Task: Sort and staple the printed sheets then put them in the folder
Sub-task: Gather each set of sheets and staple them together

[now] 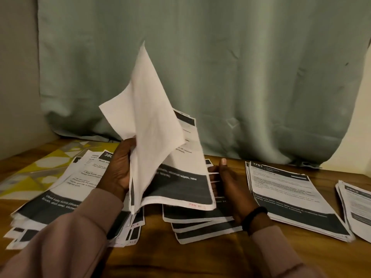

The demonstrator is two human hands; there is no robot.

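My left hand (pixel 120 167) grips a bundle of printed sheets (pixel 152 121) above the table, their blank backs lifted and fanned upward. My right hand (pixel 228 185) holds the right edge of the front sheet (pixel 186 177), fingers tucked behind it and thumb up. Under the hands lies a loose pile of sheets (pixel 200 223) with dark footer bands. A messy stack (pixel 60 197) spreads at the left. A neat stack headed 2701 (pixel 291 193) lies at the right, and another stack (pixel 357 207) sits at the far right edge.
A yellow and grey patterned folder (pixel 40 167) lies at the back left, partly under the messy stack. The wooden table (pixel 190 257) shows bare wood at the front. A green curtain (pixel 220 67) hangs behind the table.
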